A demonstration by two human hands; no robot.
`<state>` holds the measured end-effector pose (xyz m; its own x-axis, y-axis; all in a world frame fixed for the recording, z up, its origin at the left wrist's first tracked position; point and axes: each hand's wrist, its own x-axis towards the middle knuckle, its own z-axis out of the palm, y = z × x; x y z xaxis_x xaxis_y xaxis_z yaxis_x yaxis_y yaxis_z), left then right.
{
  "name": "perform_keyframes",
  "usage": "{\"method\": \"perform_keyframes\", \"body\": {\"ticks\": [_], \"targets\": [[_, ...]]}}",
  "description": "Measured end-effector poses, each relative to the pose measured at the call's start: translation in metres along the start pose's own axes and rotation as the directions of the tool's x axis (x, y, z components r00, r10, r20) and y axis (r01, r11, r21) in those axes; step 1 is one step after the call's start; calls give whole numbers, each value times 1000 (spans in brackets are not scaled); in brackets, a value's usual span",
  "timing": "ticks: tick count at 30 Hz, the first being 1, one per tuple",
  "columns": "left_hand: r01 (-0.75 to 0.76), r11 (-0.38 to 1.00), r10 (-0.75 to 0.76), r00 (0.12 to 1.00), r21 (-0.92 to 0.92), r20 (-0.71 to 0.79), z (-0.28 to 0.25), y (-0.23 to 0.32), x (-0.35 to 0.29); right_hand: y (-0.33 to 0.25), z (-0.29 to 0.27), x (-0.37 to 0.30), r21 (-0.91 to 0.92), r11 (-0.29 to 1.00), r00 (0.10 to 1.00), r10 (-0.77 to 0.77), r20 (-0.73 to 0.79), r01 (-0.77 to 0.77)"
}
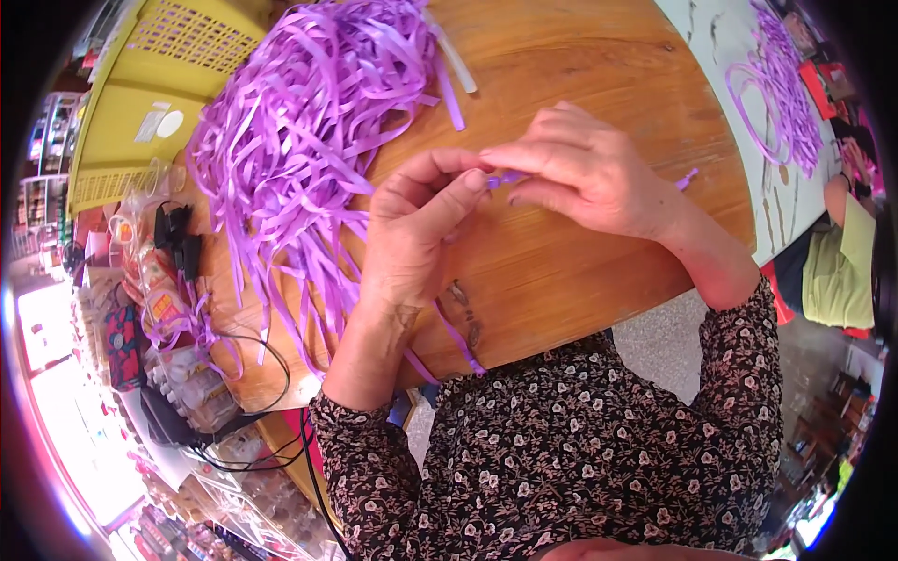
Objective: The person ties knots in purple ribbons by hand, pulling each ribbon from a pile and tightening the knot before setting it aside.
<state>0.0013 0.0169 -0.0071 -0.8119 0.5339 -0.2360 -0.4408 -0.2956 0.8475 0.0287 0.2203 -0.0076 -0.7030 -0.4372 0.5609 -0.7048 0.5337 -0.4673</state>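
Note:
Over the wooden table, a short knotted bit of purple ribbon [505,178] shows between my two hands. My left hand [404,220] pinches it between thumb and index finger. My right hand [594,173] comes at it from the right, its fingers curled round the ribbon, partly hiding it. Past my right wrist pokes a small purple ribbon end [687,179]; whether it belongs to the same strip I cannot tell. Behind my left hand lies a big tangled heap of purple ribbons [318,112], with strands trailing under my forearm to the table's near edge.
A yellow plastic basket [122,107] stands at the far left. Black clips [178,234], plastic bags and cables crowd the left edge. On a white table [739,112] to the right lies another purple ribbon bundle [790,103]. Another person's arm [835,198] shows beyond it.

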Motion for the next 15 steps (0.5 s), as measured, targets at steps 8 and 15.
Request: {"method": "perform_keyframes", "body": {"ticks": [8,15], "targets": [[-99,943,102,995,317,7,3,-6,-2,-5,0,7,-58,994,991,-100,-94,95],[-444,565,413,882,695,227,-11,9,3,-4,-16,14,-220,965,985,-160,-71,141]]}}
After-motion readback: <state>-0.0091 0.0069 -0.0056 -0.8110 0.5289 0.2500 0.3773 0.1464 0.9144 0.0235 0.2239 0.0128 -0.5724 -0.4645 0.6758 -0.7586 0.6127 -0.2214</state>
